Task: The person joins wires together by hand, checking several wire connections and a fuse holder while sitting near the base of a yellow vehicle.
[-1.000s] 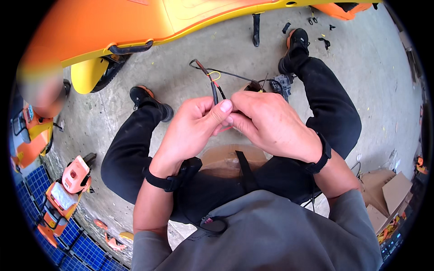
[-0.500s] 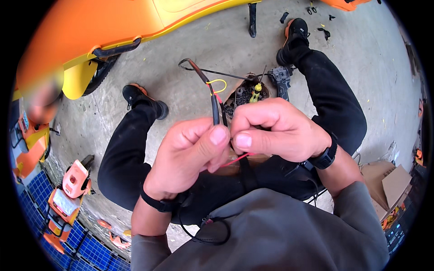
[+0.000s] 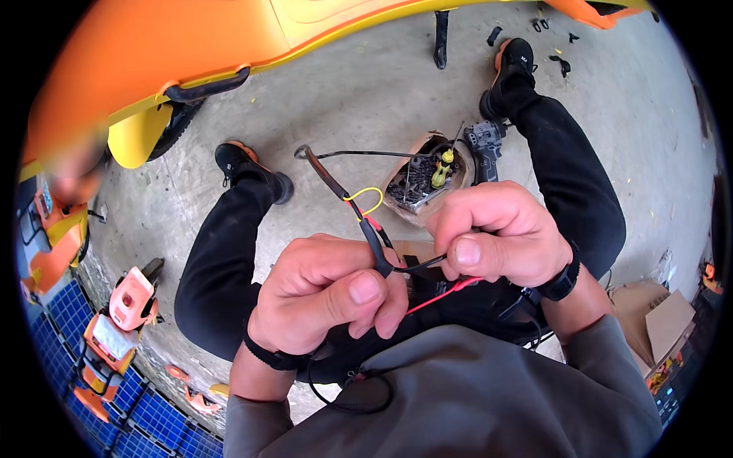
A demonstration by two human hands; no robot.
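My left hand (image 3: 324, 294) pinches a black sheathed cable (image 3: 330, 182) between thumb and fingers. Above that grip the cable rises to a bend at its top, and a yellow wire (image 3: 379, 197) loops out of its side with a bit of red beside it. My right hand (image 3: 500, 244) is closed on a thin black wire (image 3: 422, 265), which stretches across from the cable at my left fingertips. Below the two hands runs a red wire (image 3: 443, 295); my fingers hide part of its path.
Beyond my hands, a cardboard box (image 3: 408, 215) holds small dark parts and a yellow-green screwdriver (image 3: 442, 169). A grey power driver (image 3: 485, 149) lies beside it. An orange and yellow vehicle body (image 3: 198, 46) overhangs the far left. An opened carton (image 3: 660, 324) stands at right.
My hands have moved apart, the right one going right with the thin black wire, which now shows stretched between them. The cable's upper part leans further left.
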